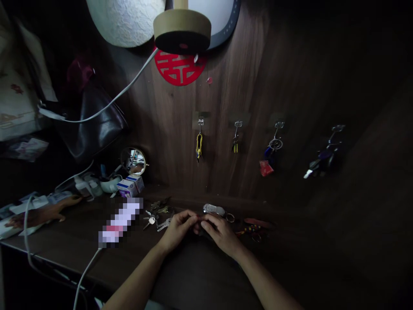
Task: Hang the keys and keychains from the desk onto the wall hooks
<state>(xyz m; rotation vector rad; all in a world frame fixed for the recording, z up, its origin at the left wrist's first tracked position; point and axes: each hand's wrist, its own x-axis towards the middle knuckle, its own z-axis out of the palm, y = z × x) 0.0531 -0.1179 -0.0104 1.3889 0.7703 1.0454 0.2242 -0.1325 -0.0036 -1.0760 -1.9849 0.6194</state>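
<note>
Close together over the dark wooden desktop, my left hand (179,228) and my right hand (221,234) meet at the fingertips. Both are closed in a pinch around something small and dark reddish, mostly hidden by the fingers. Loose keys (151,219) lie just left of my left hand. Behind my right hand rests a silver-grey oblong metal item (213,209), with a metal ring (230,217) beside it. To the right are a reddish strip (258,222) and a patterned cord (249,229), both dim.
Keys with a yellow cord (199,147), other keys (235,146) and a keyring with a red tag (266,168) hang from wall hooks. A lamp (182,32) juts overhead. A blurred-out lit device (121,221) on a cable, small boxes (130,186) and a round mirror (134,161) are left.
</note>
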